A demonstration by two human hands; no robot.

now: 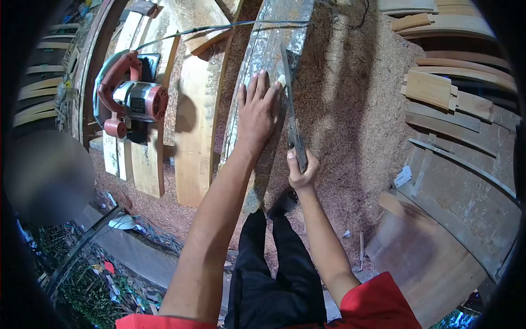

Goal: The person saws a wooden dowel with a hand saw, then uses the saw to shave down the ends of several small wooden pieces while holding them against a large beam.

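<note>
My left hand [256, 112] lies with its fingers spread on a long, worn, paint-stained beam [282, 27]. Under or beside its thumb a small pale piece shows, mostly hidden by the hand. My right hand [303, 169] is wrapped round the handle of a long, narrow handsaw [290, 90]. The saw's blade points away from me along the beam's right edge, just right of my left hand.
A red and silver power saw [137, 101] rests on wooden planks [194, 120] at the left. Its cable [219, 27] crosses the beam's far part. Curved wooden pieces [466, 71] and panels [427, 257] are at the right. Sawdust [350, 142] covers the ground.
</note>
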